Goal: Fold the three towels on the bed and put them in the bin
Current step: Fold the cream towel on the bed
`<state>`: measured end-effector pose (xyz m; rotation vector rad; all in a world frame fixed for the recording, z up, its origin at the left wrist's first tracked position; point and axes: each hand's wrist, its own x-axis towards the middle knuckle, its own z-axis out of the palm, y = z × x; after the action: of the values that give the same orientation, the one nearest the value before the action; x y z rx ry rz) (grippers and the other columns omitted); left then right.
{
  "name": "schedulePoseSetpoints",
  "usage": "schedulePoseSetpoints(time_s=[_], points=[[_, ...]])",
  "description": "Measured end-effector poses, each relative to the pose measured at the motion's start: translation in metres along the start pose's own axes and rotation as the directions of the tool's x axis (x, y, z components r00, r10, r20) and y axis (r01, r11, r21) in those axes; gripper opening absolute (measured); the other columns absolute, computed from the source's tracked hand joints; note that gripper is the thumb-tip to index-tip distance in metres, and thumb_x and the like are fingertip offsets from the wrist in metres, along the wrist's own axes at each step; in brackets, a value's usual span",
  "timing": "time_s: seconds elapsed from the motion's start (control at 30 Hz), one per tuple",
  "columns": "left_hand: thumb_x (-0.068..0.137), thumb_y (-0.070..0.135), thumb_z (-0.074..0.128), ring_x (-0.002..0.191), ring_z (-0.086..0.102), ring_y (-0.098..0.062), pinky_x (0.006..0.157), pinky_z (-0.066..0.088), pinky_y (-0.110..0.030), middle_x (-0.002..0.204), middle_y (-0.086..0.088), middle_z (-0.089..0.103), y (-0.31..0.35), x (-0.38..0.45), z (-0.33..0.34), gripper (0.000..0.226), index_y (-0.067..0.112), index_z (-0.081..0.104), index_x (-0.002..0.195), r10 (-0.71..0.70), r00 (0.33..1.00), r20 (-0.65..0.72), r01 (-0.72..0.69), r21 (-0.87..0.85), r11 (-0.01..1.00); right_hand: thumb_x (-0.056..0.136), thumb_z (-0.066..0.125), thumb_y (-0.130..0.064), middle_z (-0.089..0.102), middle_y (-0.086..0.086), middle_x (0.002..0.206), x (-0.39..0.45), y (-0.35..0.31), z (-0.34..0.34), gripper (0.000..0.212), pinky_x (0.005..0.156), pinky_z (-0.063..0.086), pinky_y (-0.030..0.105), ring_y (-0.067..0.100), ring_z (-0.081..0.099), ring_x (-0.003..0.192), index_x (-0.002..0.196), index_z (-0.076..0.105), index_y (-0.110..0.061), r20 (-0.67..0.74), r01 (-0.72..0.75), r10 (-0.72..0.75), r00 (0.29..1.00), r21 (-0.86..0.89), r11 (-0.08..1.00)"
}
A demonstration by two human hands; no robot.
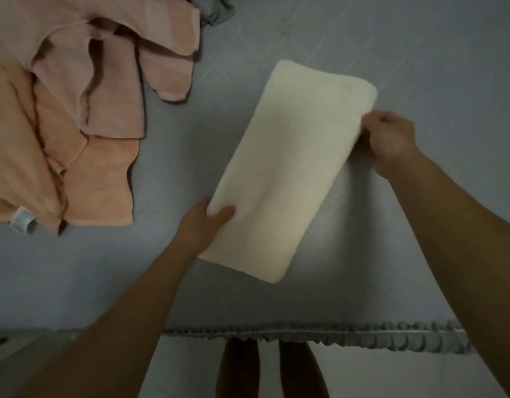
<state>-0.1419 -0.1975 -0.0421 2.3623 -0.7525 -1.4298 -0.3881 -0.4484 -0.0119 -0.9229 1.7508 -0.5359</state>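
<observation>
A cream towel (291, 168), folded into a long rectangle, lies at a slant in the middle of the grey bed (420, 53). My left hand (203, 225) grips its near left edge, thumb on top. My right hand (390, 139) pinches its far right edge near the corner. Two unfolded towels lie in a heap at the left: a pink towel (104, 53) on top and a peach towel (90, 182) under it, nearer to me. No bin is in view.
The bed's ruffled front edge (334, 336) runs across the bottom, with pale floor (391, 374) and my legs (265, 369) below it. A grey bundle of fabric (216, 10) lies at the top behind the pink towel.
</observation>
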Motion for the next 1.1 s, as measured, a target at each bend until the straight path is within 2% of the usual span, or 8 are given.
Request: schedulePoseSetpoints(time_s=[0.07, 0.2, 0.4, 0.6, 0.73, 0.83, 0.97, 1.1], points=[[0.086, 0.05, 0.064, 0.098, 0.067, -0.021, 0.084, 0.055, -0.037, 0.107, 0.001, 0.07, -0.023, -0.034, 0.027, 0.04, 0.023, 0.063, 0.115, -0.069, 0.997, -0.017, 0.061, -0.276, 0.959, 0.095, 0.053, -0.008, 0.07, 0.0, 0.067, -0.005, -0.005, 0.005, 0.016, 0.054, 0.053, 0.024, 0.012, 0.064, 0.052, 0.087, 0.066, -0.011, 0.07, 0.016, -0.02, 0.997, 0.058, 0.998], [0.088, 0.047, 0.062, 0.1, 0.063, -0.007, 0.084, 0.051, -0.028, 0.111, 0.014, 0.065, -0.046, -0.086, 0.07, 0.037, 0.035, 0.056, 0.122, -0.215, 0.975, 0.047, 0.202, -0.583, 0.787, 0.1, 0.05, -0.023, 0.066, 0.015, 0.081, -0.071, 0.072, 0.006, 0.027, 0.062, 0.049, 0.032, 0.026, 0.061, 0.067, 0.078, 0.064, -0.014, 0.241, -0.165, 0.2, 0.95, -0.155, 0.974], [0.085, 0.04, 0.068, 0.094, 0.071, -0.02, 0.083, 0.057, -0.038, 0.102, 0.003, 0.073, -0.041, -0.12, 0.07, 0.025, 0.026, 0.065, 0.105, -0.279, 0.934, 0.224, 0.358, -0.562, 0.746, 0.092, 0.057, -0.05, 0.065, 0.0, 0.121, -0.197, 0.154, -0.02, 0.047, 0.098, 0.05, 0.045, 0.021, 0.063, 0.107, 0.13, 0.057, -0.022, 0.443, -0.335, 0.434, 0.785, -0.286, 0.898], [0.084, 0.02, 0.071, 0.094, 0.07, -0.032, 0.081, 0.058, -0.049, 0.107, -0.01, 0.073, -0.039, -0.137, 0.054, 0.036, 0.014, 0.063, 0.119, -0.368, 0.926, 0.081, 0.297, -0.76, 0.578, 0.092, 0.063, -0.029, 0.068, 0.002, 0.112, -0.216, 0.148, -0.035, 0.025, 0.085, 0.057, 0.039, 0.018, 0.066, 0.099, 0.114, 0.056, -0.02, 0.442, -0.254, 0.339, 0.83, -0.242, 0.937], [0.088, 0.021, 0.067, 0.098, 0.069, -0.032, 0.079, 0.059, -0.051, 0.116, -0.004, 0.064, -0.024, -0.154, 0.037, 0.045, 0.034, 0.051, 0.128, -0.282, 0.956, 0.084, 0.245, -0.76, 0.602, 0.089, 0.066, -0.027, 0.064, -0.003, 0.099, -0.225, 0.118, -0.05, 0.03, 0.063, 0.056, 0.027, 0.012, 0.065, 0.085, 0.109, 0.044, -0.025, 0.312, -0.178, 0.242, 0.919, -0.221, 0.959], [0.096, 0.017, 0.052, 0.108, 0.063, -0.029, 0.077, 0.059, -0.048, 0.125, 0.002, 0.059, -0.007, -0.148, 0.014, 0.042, 0.041, 0.053, 0.13, -0.161, 0.982, 0.095, 0.174, -0.783, 0.598, 0.093, 0.059, -0.02, 0.07, -0.003, 0.082, -0.221, 0.094, -0.061, 0.015, 0.056, 0.056, 0.026, 0.008, 0.068, 0.07, 0.097, 0.051, -0.032, 0.381, -0.107, 0.163, 0.91, -0.162, 0.981], [0.09, 0.006, 0.036, 0.093, 0.067, -0.035, 0.065, 0.057, -0.038, 0.116, -0.011, 0.066, 0.02, -0.121, -0.02, 0.048, 0.031, 0.07, 0.112, 0.031, 0.98, 0.199, 0.128, -0.735, 0.666, 0.095, 0.05, 0.004, 0.073, 0.007, 0.095, -0.195, 0.06, -0.059, 0.03, 0.064, 0.058, 0.029, 0.015, 0.071, 0.078, 0.101, 0.067, -0.02, 0.535, -0.206, 0.127, 0.835, 0.091, 0.974], [0.093, 0.006, 0.053, 0.082, 0.07, -0.022, 0.067, 0.057, -0.032, 0.099, -0.009, 0.074, 0.048, -0.08, -0.043, 0.03, 0.026, 0.064, 0.113, 0.163, 0.975, 0.149, -0.033, -0.631, 0.775, 0.081, 0.051, 0.025, 0.071, 0.012, 0.098, -0.152, 0.031, -0.039, 0.05, 0.084, 0.057, 0.029, 0.015, 0.069, 0.089, 0.121, 0.06, -0.004, 0.532, -0.075, 0.03, 0.846, 0.064, 0.995]])
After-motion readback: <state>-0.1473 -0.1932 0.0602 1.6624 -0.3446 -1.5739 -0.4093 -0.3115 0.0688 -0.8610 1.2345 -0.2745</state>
